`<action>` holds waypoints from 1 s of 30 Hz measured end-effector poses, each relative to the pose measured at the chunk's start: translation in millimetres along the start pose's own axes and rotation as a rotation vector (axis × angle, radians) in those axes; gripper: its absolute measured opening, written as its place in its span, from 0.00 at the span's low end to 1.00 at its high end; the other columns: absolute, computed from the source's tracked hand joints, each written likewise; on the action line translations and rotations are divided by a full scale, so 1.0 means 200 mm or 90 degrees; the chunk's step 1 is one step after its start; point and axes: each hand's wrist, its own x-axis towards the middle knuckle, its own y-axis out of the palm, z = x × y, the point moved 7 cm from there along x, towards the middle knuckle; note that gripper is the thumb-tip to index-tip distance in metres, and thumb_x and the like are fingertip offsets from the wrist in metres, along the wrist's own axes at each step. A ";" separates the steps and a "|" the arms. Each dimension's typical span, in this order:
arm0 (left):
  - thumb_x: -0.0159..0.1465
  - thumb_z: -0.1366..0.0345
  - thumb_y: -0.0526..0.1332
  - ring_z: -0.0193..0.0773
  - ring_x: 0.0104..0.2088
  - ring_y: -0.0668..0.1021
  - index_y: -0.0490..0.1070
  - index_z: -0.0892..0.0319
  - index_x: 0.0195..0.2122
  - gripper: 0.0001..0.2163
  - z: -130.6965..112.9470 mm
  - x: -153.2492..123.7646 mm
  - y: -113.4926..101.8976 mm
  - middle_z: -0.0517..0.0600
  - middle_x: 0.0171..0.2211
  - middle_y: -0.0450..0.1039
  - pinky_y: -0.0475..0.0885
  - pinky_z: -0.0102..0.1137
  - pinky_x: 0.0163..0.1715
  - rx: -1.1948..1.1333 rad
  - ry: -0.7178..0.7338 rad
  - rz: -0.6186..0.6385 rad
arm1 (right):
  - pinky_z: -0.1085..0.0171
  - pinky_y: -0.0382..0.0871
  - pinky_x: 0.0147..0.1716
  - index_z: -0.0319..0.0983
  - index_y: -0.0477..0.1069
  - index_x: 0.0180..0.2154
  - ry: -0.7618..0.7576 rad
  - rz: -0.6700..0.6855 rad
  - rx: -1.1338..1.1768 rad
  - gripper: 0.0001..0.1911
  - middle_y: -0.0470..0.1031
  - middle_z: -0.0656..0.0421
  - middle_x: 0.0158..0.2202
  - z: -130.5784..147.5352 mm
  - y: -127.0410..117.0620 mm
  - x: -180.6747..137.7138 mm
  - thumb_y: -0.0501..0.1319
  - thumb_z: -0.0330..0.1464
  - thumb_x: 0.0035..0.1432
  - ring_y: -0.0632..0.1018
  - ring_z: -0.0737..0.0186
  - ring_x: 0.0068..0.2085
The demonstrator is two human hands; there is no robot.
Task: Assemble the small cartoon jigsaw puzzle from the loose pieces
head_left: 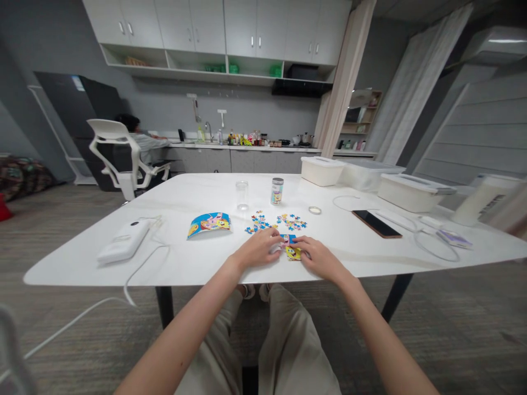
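Note:
A small joined section of a jigsaw puzzle (293, 253), blue at the top with yellow cartoon parts below, lies flat on the white table near its front edge. My left hand (258, 248) grips its left side with bent fingers and thumb, covering part of it. On the opposite side, my right hand (320, 258) has its fingers closed against the right edge. Just beyond my hands are two loose groups of puzzle pieces, a left pile (259, 222) and a right pile (292, 221). A curved cartoon picture sheet (209, 225) lies to the left.
Behind the pieces stand a clear plastic jar (242, 196) and a lidded can (277, 191); a ring-shaped lid (315, 210) lies nearby. A phone (375, 224), cables and storage boxes (411, 192) occupy the right. A white device (124, 241) lies left. A person (146, 144) sits beyond.

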 end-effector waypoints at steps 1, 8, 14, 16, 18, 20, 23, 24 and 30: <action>0.65 0.64 0.56 0.43 0.47 0.74 0.72 0.57 0.46 0.11 0.00 0.00 0.00 0.55 0.46 0.71 0.68 0.37 0.49 0.000 0.002 -0.002 | 0.51 0.70 0.53 0.40 0.76 0.48 -0.003 -0.002 0.001 0.22 0.74 0.51 0.51 0.00 0.00 0.00 0.52 0.23 0.56 0.76 0.53 0.51; 0.64 0.65 0.57 0.43 0.46 0.75 0.74 0.56 0.44 0.10 0.00 0.00 0.00 0.55 0.45 0.71 0.69 0.36 0.48 0.010 -0.006 -0.003 | 0.53 0.70 0.54 0.40 0.76 0.47 -0.005 -0.008 0.003 0.21 0.75 0.51 0.50 0.00 0.01 0.01 0.52 0.22 0.56 0.76 0.55 0.51; 0.63 0.61 0.58 0.49 0.51 0.73 0.66 0.61 0.52 0.18 0.04 -0.02 -0.02 0.58 0.49 0.71 0.67 0.41 0.52 0.096 -0.126 -0.055 | 0.55 0.67 0.57 0.39 0.74 0.49 -0.005 0.000 0.014 0.22 0.72 0.52 0.54 0.00 0.00 0.01 0.51 0.21 0.57 0.74 0.57 0.54; 0.65 0.59 0.55 0.52 0.52 0.73 0.66 0.63 0.52 0.17 0.09 -0.04 -0.05 0.61 0.50 0.71 0.66 0.45 0.52 0.162 -0.236 -0.095 | 0.56 0.66 0.58 0.38 0.74 0.49 0.006 0.006 0.022 0.21 0.71 0.52 0.53 -0.01 0.00 0.02 0.50 0.23 0.59 0.74 0.58 0.54; 0.67 0.60 0.52 0.53 0.51 0.73 0.66 0.65 0.51 0.17 0.14 -0.06 -0.05 0.64 0.49 0.72 0.65 0.46 0.52 0.206 -0.338 -0.118 | 0.57 0.66 0.58 0.39 0.74 0.48 0.020 0.005 0.031 0.20 0.72 0.52 0.52 -0.03 0.00 0.03 0.48 0.24 0.62 0.74 0.59 0.54; 0.67 0.61 0.50 0.52 0.51 0.74 0.67 0.66 0.51 0.17 0.18 -0.06 -0.03 0.64 0.49 0.72 0.64 0.45 0.53 0.214 -0.382 -0.107 | 0.57 0.65 0.59 0.39 0.74 0.49 0.028 -0.002 0.031 0.20 0.71 0.52 0.53 -0.04 0.01 0.04 0.48 0.25 0.63 0.73 0.60 0.55; 0.66 0.61 0.52 0.50 0.57 0.70 0.67 0.61 0.54 0.17 0.22 -0.03 0.01 0.63 0.54 0.70 0.60 0.46 0.58 0.206 -0.351 -0.083 | 0.57 0.64 0.59 0.38 0.72 0.52 0.055 0.011 0.001 0.18 0.69 0.50 0.55 -0.06 0.02 0.05 0.50 0.28 0.65 0.71 0.58 0.58; 0.66 0.62 0.53 0.51 0.59 0.68 0.67 0.60 0.55 0.18 0.23 -0.01 0.02 0.62 0.56 0.69 0.58 0.48 0.59 0.204 -0.334 -0.084 | 0.56 0.64 0.58 0.38 0.71 0.53 0.064 0.021 -0.009 0.18 0.69 0.50 0.56 -0.07 0.03 0.06 0.51 0.30 0.65 0.70 0.57 0.58; 0.65 0.60 0.55 0.54 0.60 0.67 0.69 0.58 0.54 0.18 0.33 0.08 0.04 0.62 0.56 0.69 0.55 0.53 0.61 0.204 -0.303 -0.085 | 0.56 0.58 0.63 0.38 0.65 0.58 0.095 -0.023 0.012 0.22 0.65 0.49 0.60 -0.15 0.00 0.13 0.52 0.31 0.64 0.66 0.58 0.62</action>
